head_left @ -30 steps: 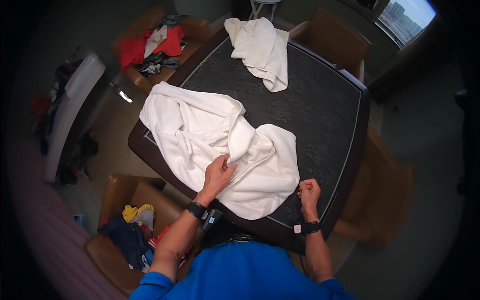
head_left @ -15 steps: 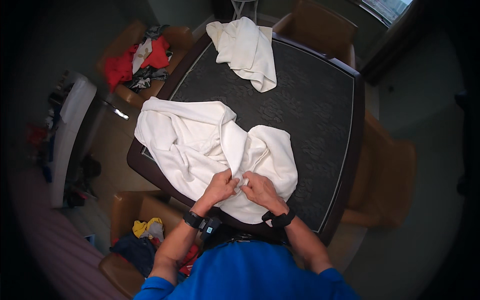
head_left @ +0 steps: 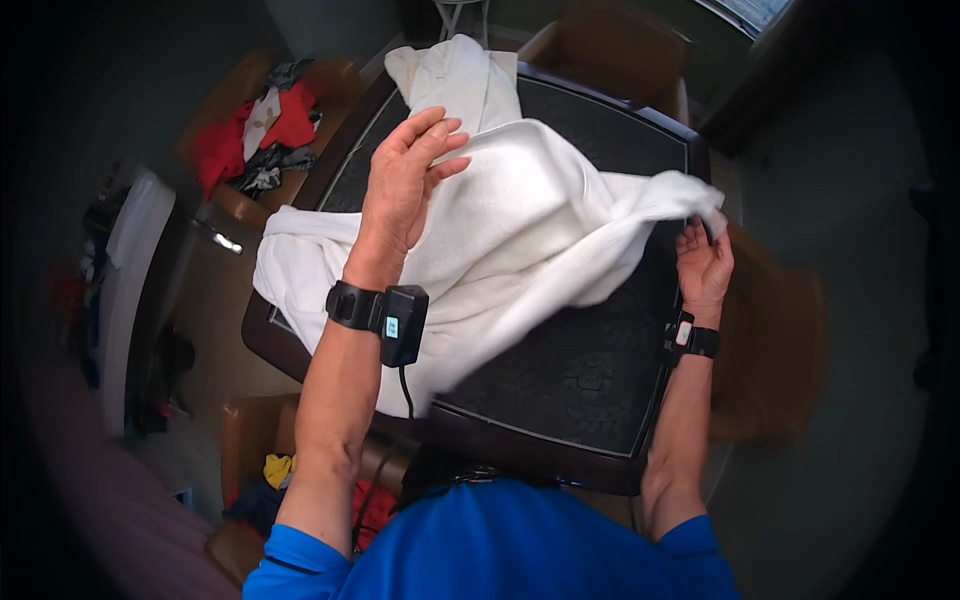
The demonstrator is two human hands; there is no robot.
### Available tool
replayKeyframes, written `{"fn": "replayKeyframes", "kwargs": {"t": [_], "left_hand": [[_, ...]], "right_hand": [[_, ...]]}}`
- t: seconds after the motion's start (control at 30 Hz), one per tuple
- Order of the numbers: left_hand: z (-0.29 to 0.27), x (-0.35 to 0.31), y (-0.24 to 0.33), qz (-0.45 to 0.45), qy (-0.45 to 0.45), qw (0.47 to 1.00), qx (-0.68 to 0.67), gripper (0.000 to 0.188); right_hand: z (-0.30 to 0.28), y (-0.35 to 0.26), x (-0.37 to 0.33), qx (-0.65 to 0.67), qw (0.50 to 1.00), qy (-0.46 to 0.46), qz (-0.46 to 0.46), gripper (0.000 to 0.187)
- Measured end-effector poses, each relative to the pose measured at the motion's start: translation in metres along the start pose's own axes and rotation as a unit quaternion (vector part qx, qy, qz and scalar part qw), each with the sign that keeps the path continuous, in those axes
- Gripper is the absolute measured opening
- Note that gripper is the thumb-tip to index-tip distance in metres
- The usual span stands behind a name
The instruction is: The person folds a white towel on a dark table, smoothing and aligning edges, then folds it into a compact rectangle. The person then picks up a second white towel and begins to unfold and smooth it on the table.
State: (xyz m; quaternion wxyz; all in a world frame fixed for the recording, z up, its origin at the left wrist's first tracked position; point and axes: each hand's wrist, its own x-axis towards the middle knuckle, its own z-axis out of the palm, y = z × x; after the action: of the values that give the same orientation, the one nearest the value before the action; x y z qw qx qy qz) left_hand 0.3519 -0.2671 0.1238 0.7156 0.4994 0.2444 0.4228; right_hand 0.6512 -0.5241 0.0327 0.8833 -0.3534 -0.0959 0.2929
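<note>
Stretching large white terry towel [head_left: 520, 190] over dark patterned tabletop [head_left: 590, 370] — right hand [head_left: 707, 264] pinching corner, left hand [head_left: 398, 188] loosely spread near edge, contact unclear. Partly opened — left end bunched, not yet flat.

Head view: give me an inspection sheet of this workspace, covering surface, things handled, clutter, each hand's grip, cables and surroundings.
Surface: dark table with a patterned top, partly covered.
Things handled: larger white cloth, spread unevenly, partly raised and blurred; smaller white cloth at the far end.
Clutter: mixed clothes on the far-left chair; more clothes at the near-left chair.
Grip: left hand raised, fingers apart; right hand at the larger cloth's right end, grip unclear.
Cables: black cable hanging from the left wrist device.
Surroundings: brown chairs around the table; window at upper right.
</note>
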Motion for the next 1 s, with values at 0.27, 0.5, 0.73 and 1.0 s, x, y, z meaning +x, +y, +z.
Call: {"fn": "replayKeyframes", "kwargs": {"t": [0.27,0.5,0.73,1.0], "left_hand": [[-0.077,-0.126,-0.199,-0.093,-0.051,0.876,0.471,0.066],[-0.071,-0.126,-0.173,0.168,0.044,0.805,0.568,0.044],[-0.119,-0.055,-0.17,0.046,0.034,0.728,0.683,0.045],[-0.059,-0.132,-0.172,0.094,-0.091,0.842,0.523,0.015]], "right_hand": [[-0.068,0.107,-0.118,-0.287,0.923,0.064,0.249,0.016],[-0.049,0.129,-0.135,-0.399,0.89,-0.039,0.217,0.02],[-0.026,0.142,-0.133,-0.419,0.877,-0.067,0.225,0.014],[0.002,0.165,-0.142,-0.334,0.893,-0.066,0.294,0.028]]}}
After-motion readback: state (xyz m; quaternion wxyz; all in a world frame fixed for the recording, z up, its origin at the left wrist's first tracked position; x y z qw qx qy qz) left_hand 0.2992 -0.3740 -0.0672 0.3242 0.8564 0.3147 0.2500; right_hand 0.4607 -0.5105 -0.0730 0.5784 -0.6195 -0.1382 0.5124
